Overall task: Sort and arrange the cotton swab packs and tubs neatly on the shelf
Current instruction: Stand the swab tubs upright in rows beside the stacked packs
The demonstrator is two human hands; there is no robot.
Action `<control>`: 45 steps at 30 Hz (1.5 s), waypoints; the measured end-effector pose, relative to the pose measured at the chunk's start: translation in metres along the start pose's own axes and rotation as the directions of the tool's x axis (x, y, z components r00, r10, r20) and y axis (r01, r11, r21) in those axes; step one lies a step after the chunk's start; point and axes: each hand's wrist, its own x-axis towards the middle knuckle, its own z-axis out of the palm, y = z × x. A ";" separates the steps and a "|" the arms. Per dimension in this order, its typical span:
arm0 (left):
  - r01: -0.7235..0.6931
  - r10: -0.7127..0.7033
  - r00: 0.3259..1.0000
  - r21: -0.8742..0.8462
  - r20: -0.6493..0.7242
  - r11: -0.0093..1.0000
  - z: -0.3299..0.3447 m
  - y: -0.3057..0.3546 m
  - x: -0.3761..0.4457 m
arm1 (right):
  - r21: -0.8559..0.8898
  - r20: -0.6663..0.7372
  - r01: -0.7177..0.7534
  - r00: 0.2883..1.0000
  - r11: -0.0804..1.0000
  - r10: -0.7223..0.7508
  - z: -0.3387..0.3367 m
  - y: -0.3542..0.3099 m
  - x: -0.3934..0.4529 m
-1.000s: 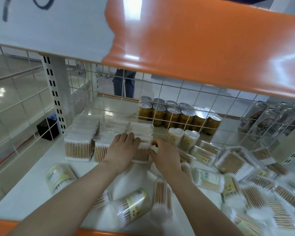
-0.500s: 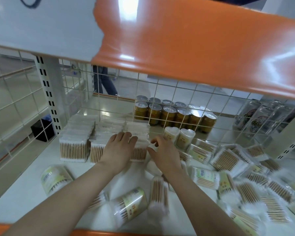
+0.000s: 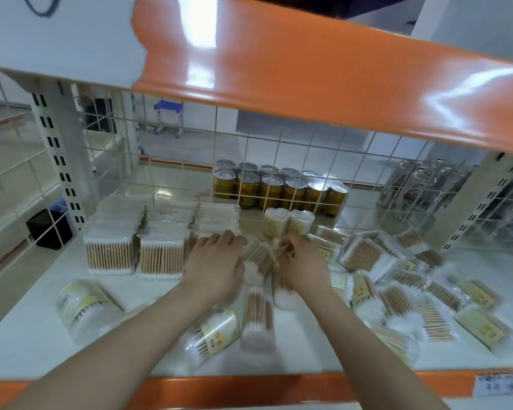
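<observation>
Rectangular cotton swab packs stand in three neat rows at the back left of the white shelf [image 3: 27,329]: the left row [image 3: 110,255], the middle row [image 3: 163,258] and the right row [image 3: 216,217]. My left hand [image 3: 216,264] rests with spread fingers on the front of the right row. Just to its right, my right hand [image 3: 302,264] curls its fingers round a tilted swab pack [image 3: 259,257]. Two heart-shaped tubs [image 3: 288,221] stand upright behind my hands. Round tubs lie on their sides at the front, one [image 3: 83,306] left and one [image 3: 216,329] in the middle. Several loose packs [image 3: 367,253] lie jumbled at the right.
A wire mesh [image 3: 190,149] closes the back of the shelf, with golden cans [image 3: 279,187] and clear cans [image 3: 412,190] behind it. The orange upper shelf edge [image 3: 308,84] hangs low overhead. A slotted post [image 3: 60,149] stands at the left. A bundled swab pack [image 3: 258,318] lies near the front edge.
My right hand has curled round a swab pack beside the right row and tilted it up. My left hand stays on the row's front. The camera has shifted slightly.
</observation>
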 end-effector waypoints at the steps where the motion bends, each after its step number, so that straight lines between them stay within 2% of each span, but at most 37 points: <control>1: 0.013 -0.013 1.000 -0.014 0.019 1.000 -0.002 0.006 -0.001 | 0.006 -0.012 -0.010 1.000 1.000 0.010 -0.005 0.005 -0.003; 5: 0.056 -0.048 0.989 -0.057 0.142 0.997 -0.004 0.030 0.000 | 0.020 -0.040 -0.053 0.998 0.998 0.054 -0.024 0.026 -0.018; 8: 0.041 -0.022 0.984 -0.104 0.176 0.994 -0.002 0.044 0.003 | 0.043 -0.088 -0.047 0.995 0.998 0.050 -0.034 0.044 -0.030; 14: 0.003 0.032 0.964 -0.134 0.262 0.991 0.001 0.071 0.008 | 0.086 -0.105 -0.126 0.985 0.988 0.135 -0.053 0.071 -0.049; 23: 0.000 0.052 0.925 -0.137 0.376 0.991 0.011 0.091 0.006 | 0.017 -0.121 -0.203 0.972 0.979 0.203 -0.065 0.104 -0.064; 36: 0.060 0.010 0.940 -0.193 0.342 0.979 0.014 0.065 0.011 | 0.017 -0.054 -0.103 0.993 0.995 0.103 -0.064 0.108 -0.033; 45: 0.106 -0.081 0.979 -0.122 0.188 0.987 0.012 0.050 0.016 | -0.011 0.000 -0.050 0.999 0.999 0.050 -0.056 0.094 -0.011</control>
